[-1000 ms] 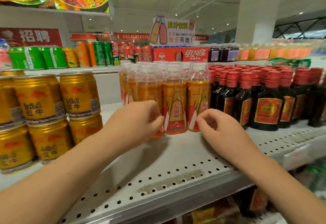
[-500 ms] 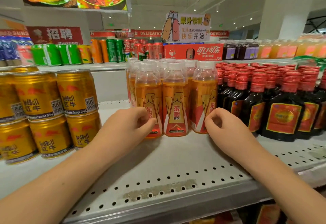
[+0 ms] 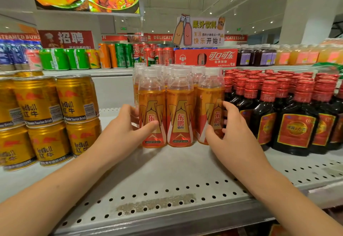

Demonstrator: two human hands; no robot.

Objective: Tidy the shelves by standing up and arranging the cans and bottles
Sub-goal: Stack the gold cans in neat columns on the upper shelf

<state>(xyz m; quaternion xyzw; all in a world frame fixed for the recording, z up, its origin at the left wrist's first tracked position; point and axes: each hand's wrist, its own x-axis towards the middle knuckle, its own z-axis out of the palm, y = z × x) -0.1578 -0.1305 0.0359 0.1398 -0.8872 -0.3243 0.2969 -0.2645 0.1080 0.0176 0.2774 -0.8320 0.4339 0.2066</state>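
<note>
Fingers [image 3: 132, 109] of my left hand [image 3: 126, 131] are curled round the left bottle [image 3: 152, 105], thumb across the front of its label and the rest tucked behind it, so that one's properly gripped. Same deal on the other side: my right hand [image 3: 230, 137] is wrapped on the right bottle [image 3: 209, 103], thumb low on the front and the other fingers spread up its right side. The middle bottle [image 3: 179, 113] stands between them untouched, pressed up against both neighbours. So that's three orange bottles in the front row, all upright, labels facing me, sitting mid-shelf [image 3: 167, 178] a fair way back from the front edge. More of the same are packed in behind, but I can only see clear tops and can't get a proper count. To my left the gold cans [image 3: 55, 120] are stacked two high, and I count six along the front, three up and three down, with at least one more behind. To my right is a crowd of dark bottles [image 3: 295, 129] with red caps, way too many to count. On the tier above sit green, orange and red cans, one red box [image 3: 206, 57] and one juice sign [image 3: 200, 31].
</note>
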